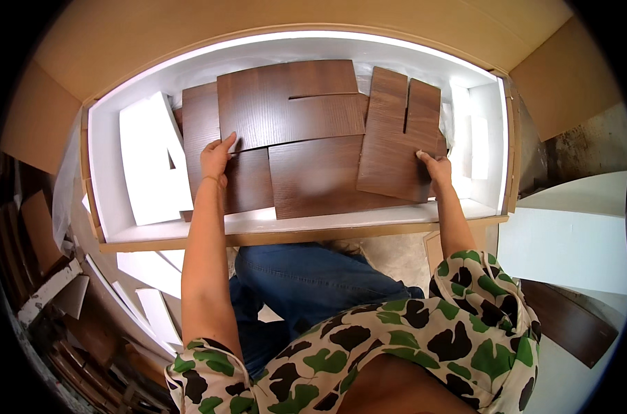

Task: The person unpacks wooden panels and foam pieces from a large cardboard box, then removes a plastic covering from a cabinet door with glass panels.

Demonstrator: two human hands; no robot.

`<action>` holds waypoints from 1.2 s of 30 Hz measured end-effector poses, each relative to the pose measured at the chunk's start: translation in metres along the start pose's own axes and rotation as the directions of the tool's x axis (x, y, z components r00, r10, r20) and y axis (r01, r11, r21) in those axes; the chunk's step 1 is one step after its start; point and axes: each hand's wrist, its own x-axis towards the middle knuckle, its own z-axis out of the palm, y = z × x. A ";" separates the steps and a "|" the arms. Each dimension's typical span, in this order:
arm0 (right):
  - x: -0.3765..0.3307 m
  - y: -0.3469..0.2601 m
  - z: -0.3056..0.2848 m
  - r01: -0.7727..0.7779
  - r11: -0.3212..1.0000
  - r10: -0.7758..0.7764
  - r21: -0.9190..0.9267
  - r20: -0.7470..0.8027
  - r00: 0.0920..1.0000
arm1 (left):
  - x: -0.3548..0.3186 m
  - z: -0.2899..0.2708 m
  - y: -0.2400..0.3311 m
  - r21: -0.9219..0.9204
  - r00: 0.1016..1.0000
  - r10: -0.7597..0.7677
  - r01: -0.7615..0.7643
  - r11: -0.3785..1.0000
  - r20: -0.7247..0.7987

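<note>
nearest the camera is a cloth shirt (403,338) printed with green and black leaf shapes on a pale ground, its folds soft; beyond it, blue denim jeans (306,276) show a stitched seam. two bare forearms reach over the near rim of a long cardboard carton (369,231), lined with a smooth white tray (458,212).

the left hand (218,159) is clamped on the near left corner of a wide slotted panel (265,96), thumb on the upper face, the fingers partly hidden at the edge. the panel reaches away and to the right from this grip: a flat, dark brown, wood-grained rectangle with a narrow slot cut in from its right end. the right hand (436,167) is closed on the right edge of a narrower slotted panel (389,152), thumb on top, other fingers largely out of sight. this one lies to the left of and beyond its grip, slightly tilted, its straight slot running in from the far edge.

partly under both lies a plain brown panel (320,183), a soft sheen on its grain. another brown panel (199,114) shows beyond the left hand, and smooth white boards (144,165) stand out at the tray's left end. farther off, plain matte cardboard flaps (562,83) spread outward.
</note>
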 end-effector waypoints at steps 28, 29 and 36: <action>-0.170 -0.130 0.261 -0.718 0.149 -0.012 0.680 0.728 0.686 | -0.230 -0.103 0.016 -0.342 0.972 0.234 -0.233 0.910 -0.038; -0.174 -0.138 0.267 -0.733 0.143 -0.028 0.665 0.743 0.669 | -0.233 -0.109 0.012 -0.365 0.975 0.212 -0.223 0.904 -0.070; -0.150 -0.148 0.311 -0.757 0.264 0.136 0.598 0.754 0.643 | -0.237 -0.128 -0.012 -0.128 0.896 0.443 -0.438 0.890 0.016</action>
